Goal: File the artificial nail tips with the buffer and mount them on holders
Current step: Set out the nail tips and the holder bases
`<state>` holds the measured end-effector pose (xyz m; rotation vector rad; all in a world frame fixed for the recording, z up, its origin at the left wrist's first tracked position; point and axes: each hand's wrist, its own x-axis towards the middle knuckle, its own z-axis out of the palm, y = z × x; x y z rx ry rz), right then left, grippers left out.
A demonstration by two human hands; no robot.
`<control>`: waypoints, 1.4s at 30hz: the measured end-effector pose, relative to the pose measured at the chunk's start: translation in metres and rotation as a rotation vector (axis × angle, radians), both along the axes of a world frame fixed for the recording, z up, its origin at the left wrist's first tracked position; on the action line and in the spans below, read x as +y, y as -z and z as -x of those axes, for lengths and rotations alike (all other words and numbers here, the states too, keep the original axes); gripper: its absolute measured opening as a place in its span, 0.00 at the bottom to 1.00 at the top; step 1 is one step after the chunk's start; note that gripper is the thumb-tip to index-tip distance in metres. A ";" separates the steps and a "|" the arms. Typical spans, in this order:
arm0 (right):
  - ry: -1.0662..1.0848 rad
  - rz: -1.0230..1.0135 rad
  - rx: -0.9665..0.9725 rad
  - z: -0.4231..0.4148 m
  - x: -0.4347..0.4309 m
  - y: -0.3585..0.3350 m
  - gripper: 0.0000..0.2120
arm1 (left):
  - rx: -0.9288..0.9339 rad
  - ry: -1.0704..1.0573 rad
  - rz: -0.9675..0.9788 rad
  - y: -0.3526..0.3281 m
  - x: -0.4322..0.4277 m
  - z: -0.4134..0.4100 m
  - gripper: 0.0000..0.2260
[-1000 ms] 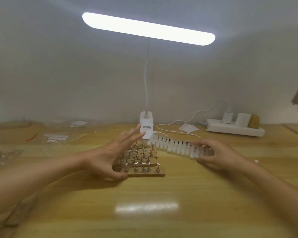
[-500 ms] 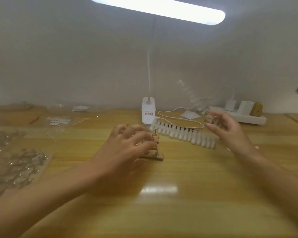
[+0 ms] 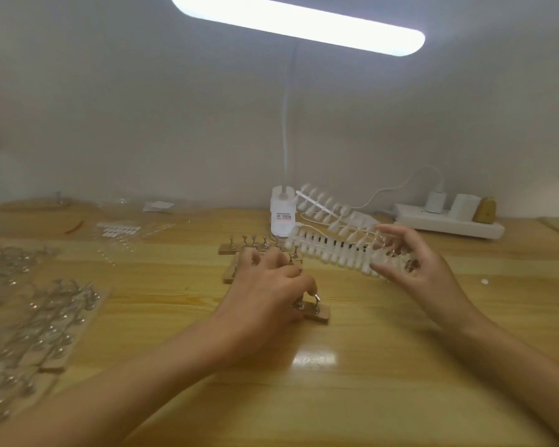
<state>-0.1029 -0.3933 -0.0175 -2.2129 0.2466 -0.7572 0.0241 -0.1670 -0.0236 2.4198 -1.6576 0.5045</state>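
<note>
Open tabletop (image 3: 368,398) in front; behind it holder blocks (image 3: 318,314), nail-tip strips (image 3: 323,250), lamp base (image 3: 283,214) close together.

A small nail-craft workstation: a wooden worktop (image 3: 368,398) set against a bare white wall (image 3: 142,108), a bar lamp (image 3: 297,24) glowing at 12 o'clock, a power strip (image 3: 449,225) at 3 o'clock, rows of metal holders (image 3: 46,317) at 8 o'clock, strips of nail tips (image 3: 329,250) near the middle

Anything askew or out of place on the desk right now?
Two things. The wooden holder bars under the left hand lie splayed at different angles, not in line. A lone white speck sits on the table right of the right hand, away from the nail-tip strips; too small to identify.
</note>
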 end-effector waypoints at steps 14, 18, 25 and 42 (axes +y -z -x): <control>0.066 -0.119 -0.037 -0.012 -0.025 0.000 0.18 | 0.377 0.003 0.275 -0.030 0.007 -0.045 0.10; 0.145 -0.325 -0.140 -0.016 -0.036 0.007 0.12 | 0.167 0.099 -0.015 -0.047 -0.047 -0.064 0.11; 0.178 -0.354 -0.246 -0.008 -0.039 0.015 0.21 | -0.009 0.124 -0.388 -0.038 -0.140 -0.064 0.31; 0.144 -0.390 -0.277 -0.011 -0.039 0.024 0.21 | -0.038 0.149 -0.688 -0.051 -0.167 -0.053 0.25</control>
